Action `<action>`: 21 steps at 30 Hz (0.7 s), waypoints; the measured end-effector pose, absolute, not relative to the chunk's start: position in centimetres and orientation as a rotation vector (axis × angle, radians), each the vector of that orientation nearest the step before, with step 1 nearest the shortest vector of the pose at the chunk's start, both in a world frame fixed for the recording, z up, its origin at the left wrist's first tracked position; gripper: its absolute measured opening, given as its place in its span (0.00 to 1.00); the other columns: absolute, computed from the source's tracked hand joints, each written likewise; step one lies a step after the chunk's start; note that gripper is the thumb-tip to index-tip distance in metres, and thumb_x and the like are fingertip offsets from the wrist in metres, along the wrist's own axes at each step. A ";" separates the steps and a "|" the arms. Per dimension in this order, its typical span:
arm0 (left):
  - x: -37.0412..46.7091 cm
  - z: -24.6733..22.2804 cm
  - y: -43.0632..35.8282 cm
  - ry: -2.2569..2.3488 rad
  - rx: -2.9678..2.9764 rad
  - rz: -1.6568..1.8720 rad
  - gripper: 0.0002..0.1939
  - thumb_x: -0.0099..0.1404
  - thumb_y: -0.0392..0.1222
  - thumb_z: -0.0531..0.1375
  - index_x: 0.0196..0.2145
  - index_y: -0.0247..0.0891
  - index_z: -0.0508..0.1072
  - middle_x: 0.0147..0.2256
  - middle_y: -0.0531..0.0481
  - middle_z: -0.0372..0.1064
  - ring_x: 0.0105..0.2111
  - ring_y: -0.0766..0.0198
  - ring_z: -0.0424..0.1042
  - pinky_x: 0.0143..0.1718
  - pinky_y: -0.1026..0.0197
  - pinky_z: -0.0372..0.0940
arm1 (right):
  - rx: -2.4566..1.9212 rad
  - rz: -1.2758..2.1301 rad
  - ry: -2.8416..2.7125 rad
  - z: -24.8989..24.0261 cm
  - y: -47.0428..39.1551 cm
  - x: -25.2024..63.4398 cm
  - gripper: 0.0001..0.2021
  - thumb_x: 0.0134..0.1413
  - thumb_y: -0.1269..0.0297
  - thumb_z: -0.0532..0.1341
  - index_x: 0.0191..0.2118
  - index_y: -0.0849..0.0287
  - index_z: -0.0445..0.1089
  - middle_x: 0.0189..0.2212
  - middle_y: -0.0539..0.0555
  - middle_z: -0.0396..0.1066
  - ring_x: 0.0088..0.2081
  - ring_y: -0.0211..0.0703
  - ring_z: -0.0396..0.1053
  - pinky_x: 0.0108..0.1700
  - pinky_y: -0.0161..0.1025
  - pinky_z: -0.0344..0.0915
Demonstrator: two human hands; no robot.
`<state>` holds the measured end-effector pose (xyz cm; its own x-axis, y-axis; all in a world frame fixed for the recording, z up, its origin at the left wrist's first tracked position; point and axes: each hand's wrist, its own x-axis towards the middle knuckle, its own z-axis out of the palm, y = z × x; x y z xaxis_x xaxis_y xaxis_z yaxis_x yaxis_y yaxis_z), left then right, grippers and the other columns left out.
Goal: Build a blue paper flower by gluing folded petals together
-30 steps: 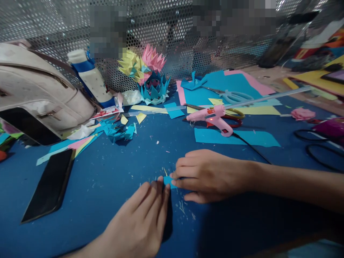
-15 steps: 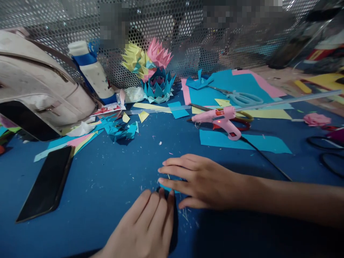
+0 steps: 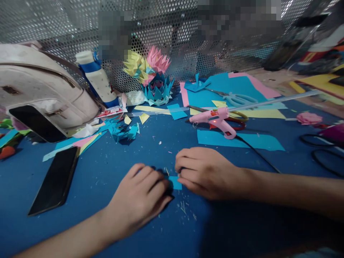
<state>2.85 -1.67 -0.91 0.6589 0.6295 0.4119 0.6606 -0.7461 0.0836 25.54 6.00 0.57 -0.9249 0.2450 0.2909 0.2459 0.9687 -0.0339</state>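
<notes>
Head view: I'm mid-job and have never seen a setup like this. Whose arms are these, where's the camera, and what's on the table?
There is no machine here. One person works bare-handed, and a head-worn camera looks forward and down, so the left hand and right hand reach in from either side. Their fingers are at opposite ends of a small blue paper piece; whether they pinch or press it is hard to tell.

On the blue table, beyond the right hand, lie a pink glue gun and light-blue-handled scissors. Folded paper flowers stand at the back. To the left are a phone, a pale backpack and a bottle.
</notes>
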 end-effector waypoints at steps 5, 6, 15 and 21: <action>2.4 -0.6 -0.1 -1.439 -2.998 -0.571 0.19 0.67 0.52 0.61 0.49 0.38 0.67 0.46 0.46 0.70 0.44 0.55 0.68 0.43 0.54 0.58 | -0.309 0.151 -2.751 -1.1 6.8 24.9 0.25 0.62 0.41 0.54 0.36 0.62 0.70 0.33 0.56 0.70 0.34 0.45 0.60 0.34 0.40 0.56; 2.5 -0.6 -0.1 -1.453 -3.004 -0.582 0.17 0.67 0.50 0.62 0.48 0.39 0.67 0.46 0.47 0.70 0.44 0.56 0.68 0.43 0.54 0.58 | -0.303 0.149 -2.757 -1.2 6.8 24.9 0.24 0.61 0.42 0.54 0.37 0.62 0.70 0.33 0.56 0.70 0.34 0.44 0.59 0.34 0.40 0.55; 2.7 -1.1 0.6 -1.604 -3.057 -0.855 0.10 0.65 0.42 0.65 0.41 0.40 0.69 0.42 0.51 0.70 0.42 0.60 0.68 0.43 0.57 0.56 | -0.389 0.340 -2.628 -1.3 7.3 25.3 0.13 0.68 0.62 0.54 0.37 0.61 0.72 0.31 0.54 0.73 0.33 0.41 0.64 0.34 0.36 0.57; 2.7 -0.4 0.3 -1.467 -2.874 -1.224 0.06 0.67 0.29 0.59 0.35 0.39 0.70 0.34 0.54 0.69 0.36 0.64 0.67 0.40 0.59 0.56 | -0.492 0.954 -2.345 -0.8 6.9 25.5 0.12 0.66 0.63 0.56 0.40 0.63 0.74 0.20 0.48 0.71 0.21 0.33 0.67 0.27 0.30 0.60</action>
